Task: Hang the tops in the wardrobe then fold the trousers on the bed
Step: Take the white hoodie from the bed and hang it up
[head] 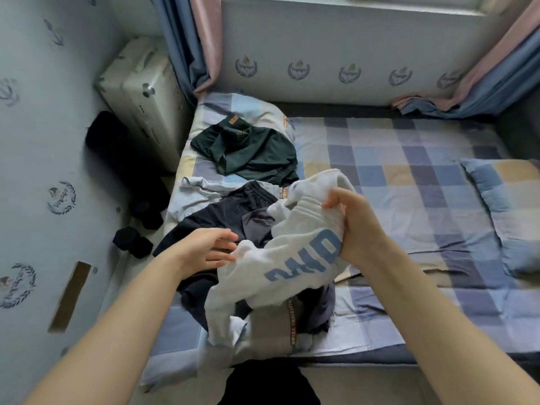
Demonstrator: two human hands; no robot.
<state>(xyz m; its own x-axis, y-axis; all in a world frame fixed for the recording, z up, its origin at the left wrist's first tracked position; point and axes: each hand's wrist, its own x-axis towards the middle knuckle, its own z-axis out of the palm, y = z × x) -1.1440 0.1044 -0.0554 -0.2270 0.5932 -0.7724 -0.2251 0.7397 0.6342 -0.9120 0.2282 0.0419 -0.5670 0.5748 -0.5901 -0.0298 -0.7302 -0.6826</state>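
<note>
While bunched and lifted over the near-left part of the bed point(409, 159), the white top point(280, 267) with blue lettering hangs between both hands. Right hand point(356, 226) grips its upper fold, fingers curled into the cloth. Left hand point(210, 249) is at its left edge, fingers relaxed and straight, touching. Dark trousers point(228, 211) lie beneath; green top point(248, 150) farther back, near a suitcase point(143, 97).

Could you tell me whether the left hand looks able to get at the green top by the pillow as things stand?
Probably yes: the left hand is open, and the green top lies uncovered beyond the dark trousers.
</note>
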